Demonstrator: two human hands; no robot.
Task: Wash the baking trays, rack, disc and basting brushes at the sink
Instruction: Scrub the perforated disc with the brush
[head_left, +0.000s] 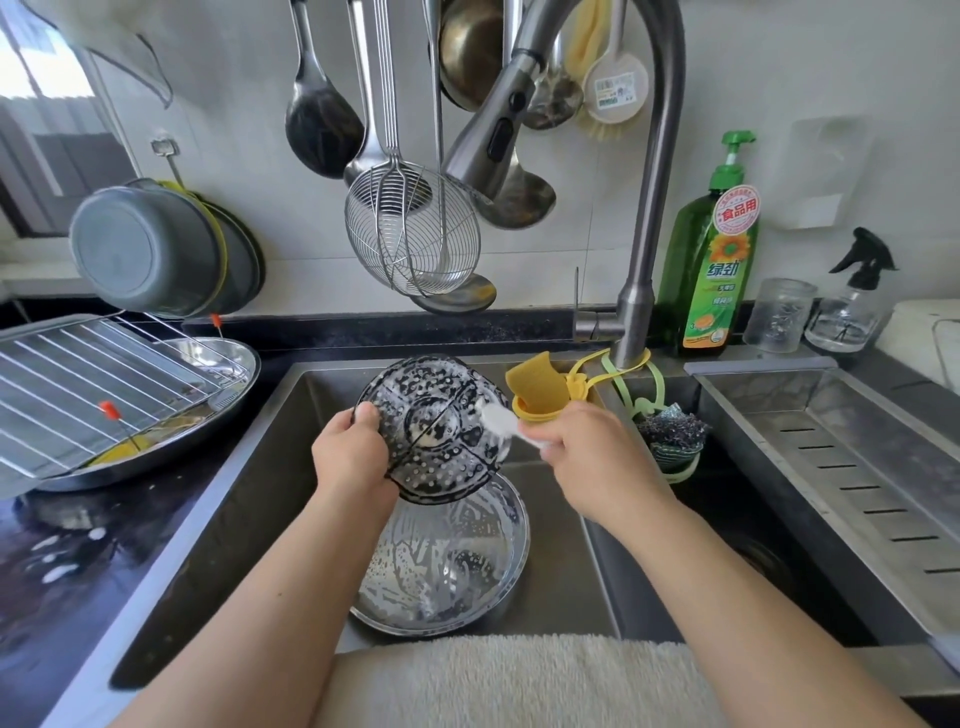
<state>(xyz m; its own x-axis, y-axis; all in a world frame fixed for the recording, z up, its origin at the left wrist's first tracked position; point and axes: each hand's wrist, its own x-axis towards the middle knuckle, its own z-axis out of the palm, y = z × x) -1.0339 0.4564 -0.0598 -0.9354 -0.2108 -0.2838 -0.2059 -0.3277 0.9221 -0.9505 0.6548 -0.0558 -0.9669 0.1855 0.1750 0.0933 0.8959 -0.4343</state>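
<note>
On the worktop (78, 561) at left I see the rack (88, 384). My left hand (350, 454) grips the soapy disc (441, 431) over the sink (249, 499); my right hand (587, 457) holds a brush (501, 418) on it.

Two bare forearms enter from bottom edge. No sleeves in view; both arms uncovered from wrist as far up as view reaches. Left hand (349, 453) bare: no glove, no ring, no watch, no band at wrist. Right hand (587, 453) likewise bare, ungloved, wrist unadorned. Knuckles and backs of both hands face up toward viewer. Fingernails too small to judge; no polish discernible. Forearms broad near bottom edge, tapering toward wrists. No marks, plasters or jewellery seen on either arm.
</note>
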